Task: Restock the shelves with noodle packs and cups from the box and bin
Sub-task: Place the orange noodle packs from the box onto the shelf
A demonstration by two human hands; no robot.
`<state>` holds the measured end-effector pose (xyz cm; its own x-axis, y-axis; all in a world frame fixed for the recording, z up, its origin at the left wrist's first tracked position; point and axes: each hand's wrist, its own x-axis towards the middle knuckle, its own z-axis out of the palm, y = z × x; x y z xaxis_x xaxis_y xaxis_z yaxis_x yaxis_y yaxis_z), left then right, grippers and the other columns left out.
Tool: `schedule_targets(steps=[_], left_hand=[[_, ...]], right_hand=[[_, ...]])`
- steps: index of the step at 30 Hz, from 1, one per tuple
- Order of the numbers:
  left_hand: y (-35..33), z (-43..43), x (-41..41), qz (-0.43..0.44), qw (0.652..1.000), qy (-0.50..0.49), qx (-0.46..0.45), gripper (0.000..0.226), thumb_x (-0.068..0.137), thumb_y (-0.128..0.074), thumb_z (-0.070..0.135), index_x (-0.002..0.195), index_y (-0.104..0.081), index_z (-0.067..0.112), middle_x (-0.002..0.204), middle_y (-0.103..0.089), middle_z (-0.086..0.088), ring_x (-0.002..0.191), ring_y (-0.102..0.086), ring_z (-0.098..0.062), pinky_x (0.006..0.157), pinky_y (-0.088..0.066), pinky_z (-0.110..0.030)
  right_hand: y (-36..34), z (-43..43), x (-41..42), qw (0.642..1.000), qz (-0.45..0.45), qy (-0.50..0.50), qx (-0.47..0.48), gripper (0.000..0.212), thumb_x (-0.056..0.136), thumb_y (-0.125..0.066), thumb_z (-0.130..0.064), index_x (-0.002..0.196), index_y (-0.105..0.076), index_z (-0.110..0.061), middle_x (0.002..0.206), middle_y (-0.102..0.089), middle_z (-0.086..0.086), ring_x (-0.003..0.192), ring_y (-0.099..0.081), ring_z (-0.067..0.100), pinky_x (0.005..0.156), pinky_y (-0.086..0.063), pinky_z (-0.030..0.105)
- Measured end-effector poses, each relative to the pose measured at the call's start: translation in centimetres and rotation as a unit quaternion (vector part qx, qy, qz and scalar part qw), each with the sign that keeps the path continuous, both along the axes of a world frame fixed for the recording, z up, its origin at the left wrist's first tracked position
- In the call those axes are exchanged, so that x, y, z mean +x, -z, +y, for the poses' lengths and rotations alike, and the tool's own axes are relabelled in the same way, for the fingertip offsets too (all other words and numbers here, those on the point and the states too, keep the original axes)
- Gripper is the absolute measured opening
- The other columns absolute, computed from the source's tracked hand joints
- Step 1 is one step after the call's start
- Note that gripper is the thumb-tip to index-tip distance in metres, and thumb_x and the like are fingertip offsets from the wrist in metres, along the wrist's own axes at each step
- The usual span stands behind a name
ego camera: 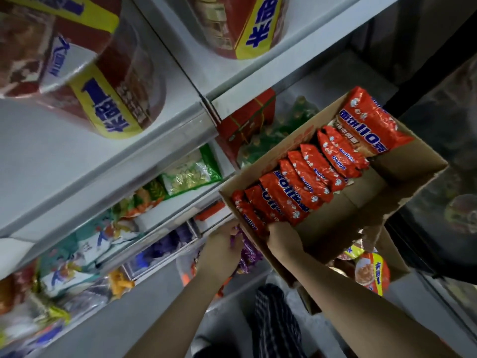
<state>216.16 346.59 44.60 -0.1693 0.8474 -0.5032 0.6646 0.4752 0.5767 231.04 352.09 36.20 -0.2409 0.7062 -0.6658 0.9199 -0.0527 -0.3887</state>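
While right hand [280, 235] grips box [402, 182] rim, fingers touch orange packs [291, 192].

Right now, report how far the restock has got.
Done: the lower shelves already hold mixed packs. In hand: the left hand holds a purple pack; the right hand grips the cardboard box. Left: a row of orange noodle packs fills one side.

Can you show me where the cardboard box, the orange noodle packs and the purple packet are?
cardboard box [402, 174]: head view, bare inner wall at its right.
orange noodle packs [296, 187]: head view, middle of the row inside the box.
purple packet [249, 251]: head view, crinkled side beside the left hand.
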Motion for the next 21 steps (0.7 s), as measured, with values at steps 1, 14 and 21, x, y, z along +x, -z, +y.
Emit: schedule_targets(steps=[1,14,21], left_hand=[[-0.1,-0.1,-0.1,0.006,1.0,-0.005,-0.006,0.034,0.097,-0.048,0.005,0.122,-0.061,0.024,0.106,-0.072,-0.004,0.088,-0.068,-0.022,0.073,-0.053,-0.036],[-7.1,-3.8,0.9,-0.063,0.996,0.057,0.013,0.073,0.085,-0.071,0.048,0.146,-0.035,0.032,0.134,-0.056,0.004,0.117,-0.057,-0.014,0.094,-0.04,-0.022],[-14.5,-7.1,-2.5,-0.069,0.988,-0.02,0.137,0.093,0.083,-0.075,0.046,0.155,-0.02,0.025,0.131,-0.05,0.008,0.121,-0.051,-0.013,0.091,-0.042,-0.025]], right_hand=[[-0.2,0.2,0.1,1.0,0.001,-0.002,0.007,0.017,0.096,-0.057,-0.025,0.08,-0.061,-0.021,0.076,-0.066,-0.007,0.072,-0.068,0.012,0.07,-0.058,0.026],[-15.2,-1.0,0.8,0.945,0.244,0.214,0.047,0.018,0.088,-0.069,-0.016,0.074,-0.068,-0.027,0.075,-0.07,-0.006,0.074,-0.067,0.012,0.076,-0.055,0.033],[-27.3,-5.7,-4.1,0.853,0.408,0.326,-0.003,0.011,0.093,-0.062,-0.005,0.082,-0.063,-0.01,0.08,-0.066,0.012,0.074,-0.064,0.02,0.076,-0.057,0.037]])
